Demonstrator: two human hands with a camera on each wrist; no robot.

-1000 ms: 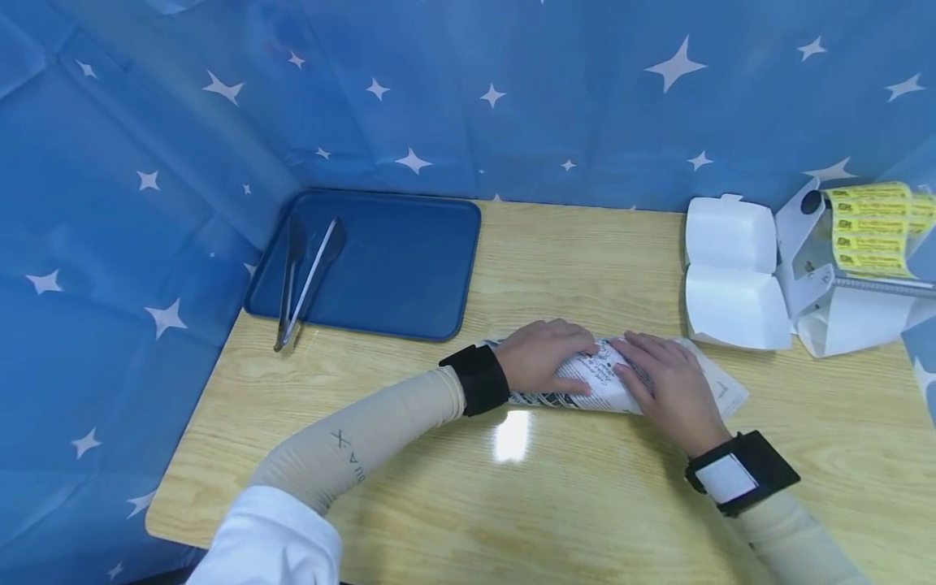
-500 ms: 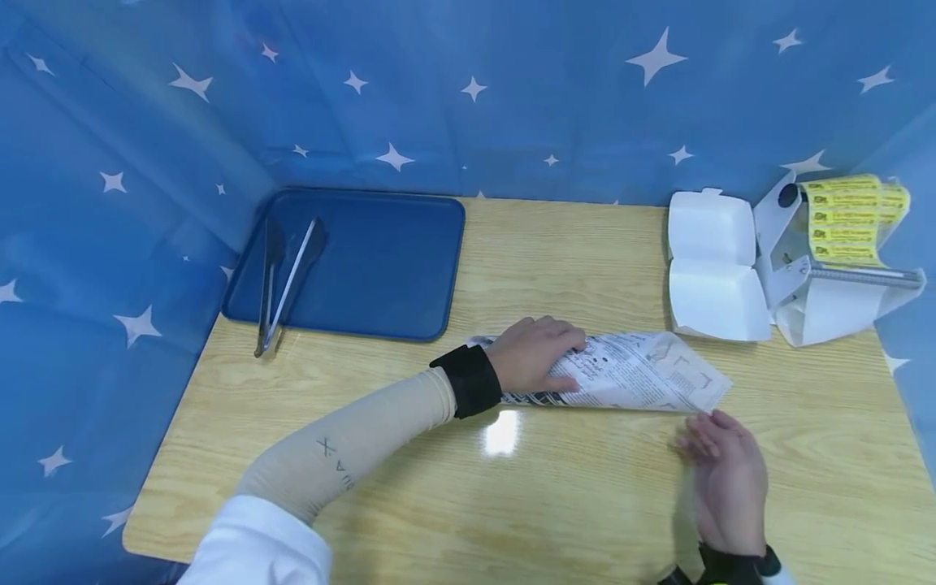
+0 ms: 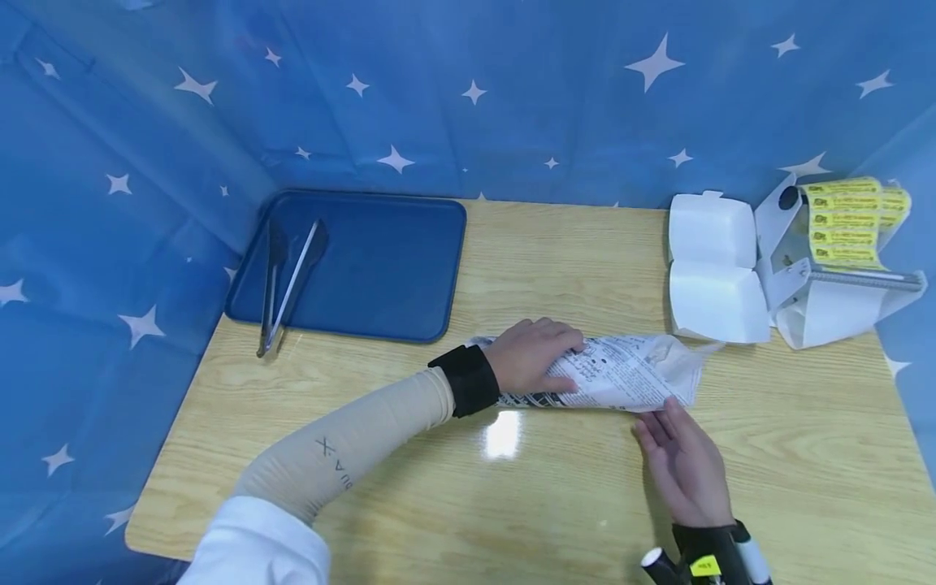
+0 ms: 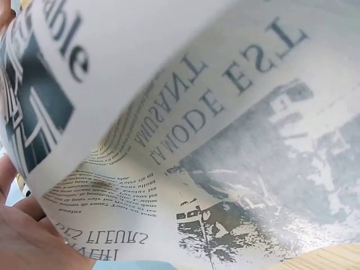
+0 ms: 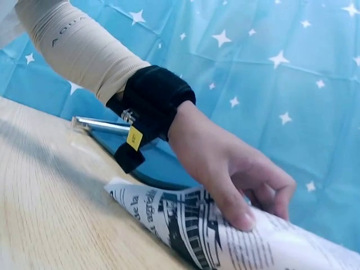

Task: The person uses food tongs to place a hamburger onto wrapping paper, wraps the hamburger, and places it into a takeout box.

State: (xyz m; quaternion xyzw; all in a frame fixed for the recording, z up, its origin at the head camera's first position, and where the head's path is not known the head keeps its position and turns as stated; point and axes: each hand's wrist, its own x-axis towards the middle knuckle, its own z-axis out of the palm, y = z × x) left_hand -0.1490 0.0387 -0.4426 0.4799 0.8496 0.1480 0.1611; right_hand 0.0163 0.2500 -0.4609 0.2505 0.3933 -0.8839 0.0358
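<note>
A roll of newspaper-print wrapping paper (image 3: pixel 621 370) lies crosswise on the table; whatever may be inside it is hidden. Over its left half my left hand (image 3: pixel 532 356) grips the roll, thumb on the near side and fingers across the top; the right wrist view shows the same left hand (image 5: pixel 233 169) on the paper. My right hand (image 3: pixel 687 467) is at the near edge of the roll's right end, its fingertips touching the paper. That end is loose, with a flap raised toward the back. In the left wrist view the printed paper (image 4: pixel 236 146) curves open close to the camera.
At the back left is a blue tray (image 3: pixel 380 268) with metal tongs (image 3: pixel 292 284) lying across its left side. An open white foam box (image 3: pixel 719 301) stands at the back right, beside a dispenser holding yellow labels (image 3: pixel 844 223). A starry blue curtain (image 3: pixel 512 122) hangs behind the table.
My right hand has come off the top of the roll, pulled toward me at the paper's right corner, then moved left along the near edge. The corner now lifts away. My left hand stays put.
</note>
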